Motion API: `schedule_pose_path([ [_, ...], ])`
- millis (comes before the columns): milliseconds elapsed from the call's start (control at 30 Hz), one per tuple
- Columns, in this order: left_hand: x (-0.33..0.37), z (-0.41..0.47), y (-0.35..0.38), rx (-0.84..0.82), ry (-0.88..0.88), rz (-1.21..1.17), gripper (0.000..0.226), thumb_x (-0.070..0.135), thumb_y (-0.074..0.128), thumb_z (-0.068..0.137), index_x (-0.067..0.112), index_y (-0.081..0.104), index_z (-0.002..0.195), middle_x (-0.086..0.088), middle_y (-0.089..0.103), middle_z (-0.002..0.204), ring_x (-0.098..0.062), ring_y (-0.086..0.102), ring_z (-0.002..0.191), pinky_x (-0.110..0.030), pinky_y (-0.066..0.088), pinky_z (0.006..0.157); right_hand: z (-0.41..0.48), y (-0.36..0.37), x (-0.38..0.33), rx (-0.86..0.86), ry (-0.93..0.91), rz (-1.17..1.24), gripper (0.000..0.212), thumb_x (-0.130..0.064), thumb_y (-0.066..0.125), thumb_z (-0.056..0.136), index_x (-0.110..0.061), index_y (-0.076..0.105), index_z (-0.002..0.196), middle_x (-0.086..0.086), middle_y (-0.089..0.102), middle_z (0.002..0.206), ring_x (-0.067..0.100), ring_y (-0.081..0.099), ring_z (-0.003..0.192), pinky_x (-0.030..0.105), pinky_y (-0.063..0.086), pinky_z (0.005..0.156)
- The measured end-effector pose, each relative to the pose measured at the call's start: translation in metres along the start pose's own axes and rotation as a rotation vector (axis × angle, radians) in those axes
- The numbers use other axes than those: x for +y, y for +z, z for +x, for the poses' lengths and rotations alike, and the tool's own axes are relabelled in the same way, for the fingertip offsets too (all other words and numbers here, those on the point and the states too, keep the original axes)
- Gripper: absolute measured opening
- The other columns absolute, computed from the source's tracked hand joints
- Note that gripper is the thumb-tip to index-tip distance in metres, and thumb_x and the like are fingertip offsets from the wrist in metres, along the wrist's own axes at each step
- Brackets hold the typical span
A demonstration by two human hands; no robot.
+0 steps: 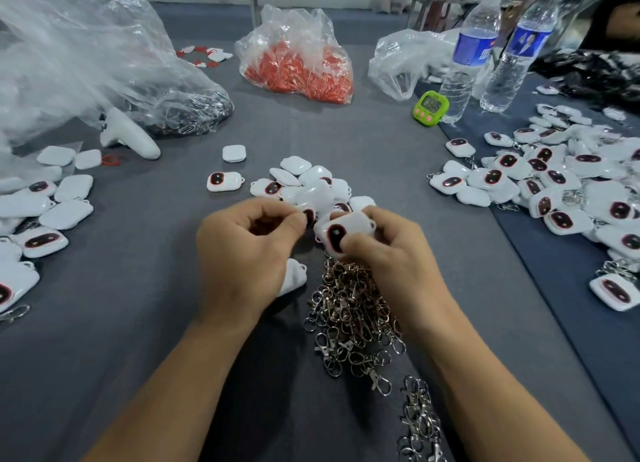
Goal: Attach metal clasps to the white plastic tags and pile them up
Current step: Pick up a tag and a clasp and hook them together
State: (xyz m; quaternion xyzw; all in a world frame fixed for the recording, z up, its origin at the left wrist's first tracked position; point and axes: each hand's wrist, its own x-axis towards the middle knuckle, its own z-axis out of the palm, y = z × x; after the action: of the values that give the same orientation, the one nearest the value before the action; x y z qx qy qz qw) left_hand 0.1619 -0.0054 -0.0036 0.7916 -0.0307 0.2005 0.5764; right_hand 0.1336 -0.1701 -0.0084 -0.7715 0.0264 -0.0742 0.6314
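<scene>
My right hand (388, 253) grips a white plastic tag (344, 231) with a dark red-rimmed oval, its thumb lying across the tag's face. My left hand (242, 250) is curled beside it, fingertips pinched together at the tag's left edge; what they pinch is hidden. Below my hands lies a heap of metal clasps (353, 323), with a second bunch (420, 423) nearer me. A small pile of loose white tags (304, 184) sits just beyond my hands. One more tag (294, 276) peeks from under my left hand.
Tags with clasps are piled at the right (554, 184) and the left (38, 219). A bag of red loops (298, 66), a bag of metal clasps (187, 111), two water bottles (467, 56), a green timer (430, 108) and a white controller (130, 137) stand farther back.
</scene>
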Motion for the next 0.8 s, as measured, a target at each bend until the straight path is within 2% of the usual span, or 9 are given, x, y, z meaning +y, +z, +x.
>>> schedule_pose_path([
  [100, 0.000, -0.014, 0.003, -0.106, 0.164, 0.103, 0.014, 0.017, 0.085, 0.078, 0.029, 0.080, 0.080, 0.025, 0.074, 0.076, 0.006, 0.068, 0.070, -0.009, 0.049, 0.067, 0.002, -0.004, 0.001, 0.107, 0.031, 0.222, 0.007, -0.013, 0.070, 0.066, -0.017, 0.065, 0.069, 0.010, 0.064, 0.064, 0.025, 0.062, 0.062, 0.033, 0.052, 0.053],
  [167, -0.001, -0.021, 0.008, -0.125, 0.292, 0.170, 0.014, 0.014, 0.086, 0.078, 0.026, 0.082, 0.084, 0.021, 0.075, 0.080, 0.006, 0.068, 0.075, -0.007, 0.049, 0.071, 0.002, -0.008, 0.002, 0.103, 0.039, 0.243, 0.016, -0.011, 0.071, 0.063, -0.022, 0.064, 0.071, 0.010, 0.060, 0.060, 0.023, 0.054, 0.058, 0.028, 0.041, 0.046],
  [233, -0.001, -0.023, 0.012, -0.113, 0.344, 0.201, 0.013, 0.015, 0.086, 0.078, 0.026, 0.082, 0.085, 0.018, 0.076, 0.081, 0.007, 0.068, 0.078, -0.003, 0.047, 0.072, 0.001, -0.010, 0.003, 0.099, 0.034, 0.216, 0.018, -0.012, 0.072, 0.064, -0.022, 0.063, 0.076, 0.003, 0.055, 0.056, 0.016, 0.042, 0.054, 0.026, 0.030, 0.046],
  [300, -0.001, -0.021, 0.015, -0.129, 0.291, 0.173, 0.012, 0.017, 0.084, 0.079, 0.028, 0.082, 0.082, 0.024, 0.074, 0.083, 0.010, 0.067, 0.073, -0.003, 0.047, 0.068, 0.002, -0.010, 0.005, 0.086, 0.018, 0.122, 0.014, -0.015, 0.071, 0.069, -0.022, 0.066, 0.080, -0.005, 0.051, 0.055, 0.014, 0.037, 0.053, 0.026, 0.027, 0.049],
  [367, -0.002, -0.017, 0.017, -0.166, 0.122, 0.053, 0.015, 0.014, 0.084, 0.078, 0.029, 0.080, 0.077, 0.024, 0.073, 0.073, 0.010, 0.065, 0.060, -0.005, 0.046, 0.060, 0.002, -0.008, 0.005, 0.026, -0.008, 0.014, 0.017, -0.017, 0.069, 0.072, -0.022, 0.072, 0.087, -0.008, 0.052, 0.059, 0.012, 0.040, 0.056, 0.026, 0.031, 0.050],
  [433, -0.004, -0.012, 0.017, -0.206, -0.016, -0.106, 0.020, 0.008, 0.083, 0.077, 0.027, 0.080, 0.074, 0.015, 0.074, 0.067, 0.003, 0.066, 0.055, -0.011, 0.049, 0.056, 0.000, -0.006, 0.004, -0.051, 0.003, 0.041, 0.020, -0.015, 0.071, 0.069, -0.021, 0.074, 0.088, -0.010, 0.058, 0.063, 0.009, 0.047, 0.058, 0.025, 0.038, 0.052],
  [500, -0.004, -0.009, 0.015, -0.250, -0.077, -0.215, 0.023, 0.003, 0.081, 0.079, 0.026, 0.080, 0.077, 0.006, 0.076, 0.069, -0.008, 0.071, 0.061, -0.018, 0.055, 0.060, -0.001, -0.007, 0.002, -0.097, 0.025, 0.142, 0.017, -0.011, 0.073, 0.070, -0.018, 0.076, 0.085, -0.007, 0.061, 0.063, 0.008, 0.050, 0.057, 0.021, 0.040, 0.051],
  [633, -0.004, -0.006, 0.012, -0.347, -0.127, -0.313, 0.022, 0.001, 0.080, 0.080, 0.022, 0.082, 0.078, -0.001, 0.077, 0.071, -0.013, 0.073, 0.063, -0.021, 0.057, 0.062, -0.002, -0.009, -0.001, -0.116, -0.008, 0.242, 0.009, -0.005, 0.072, 0.074, -0.013, 0.075, 0.077, -0.006, 0.058, 0.059, 0.007, 0.047, 0.054, 0.019, 0.038, 0.049],
  [800, -0.006, -0.006, 0.012, -0.427, -0.112, -0.295, 0.016, 0.004, 0.081, 0.080, 0.020, 0.083, 0.081, -0.002, 0.078, 0.073, -0.018, 0.075, 0.068, -0.025, 0.058, 0.064, -0.002, -0.003, -0.001, -0.025, 0.047, 0.066, 0.007, -0.016, 0.069, 0.060, -0.022, 0.071, 0.063, -0.011, 0.054, 0.053, 0.006, 0.043, 0.051, 0.021, 0.033, 0.047],
])
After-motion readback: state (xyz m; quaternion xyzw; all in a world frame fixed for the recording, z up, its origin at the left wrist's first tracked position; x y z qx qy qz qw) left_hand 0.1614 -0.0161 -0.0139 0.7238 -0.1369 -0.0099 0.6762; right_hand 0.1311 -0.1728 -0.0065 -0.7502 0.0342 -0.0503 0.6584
